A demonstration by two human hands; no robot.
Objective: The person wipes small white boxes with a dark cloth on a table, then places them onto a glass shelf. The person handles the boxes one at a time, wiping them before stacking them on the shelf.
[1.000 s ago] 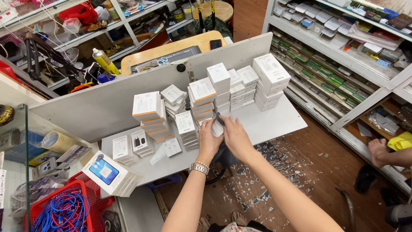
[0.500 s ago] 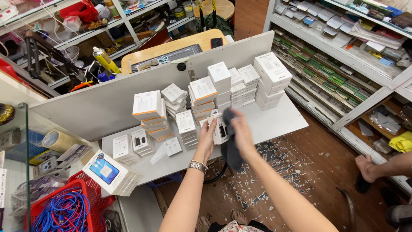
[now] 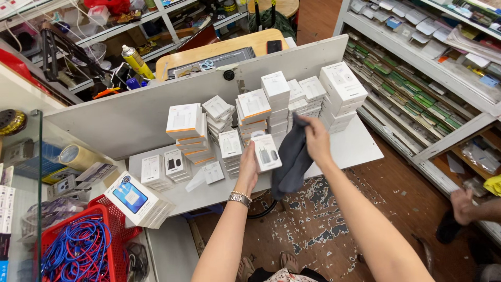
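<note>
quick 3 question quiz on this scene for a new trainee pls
1. True or false: the left hand holds a small white box upright above the white table.
2. What does the right hand grip? A) a yellow spray can B) a dark grey cloth C) a roll of tape
3. What fills the red basket at the lower left?

Key
1. True.
2. B; the cloth hangs down from the hand, beside the box.
3. A tangle of blue cables.
</note>
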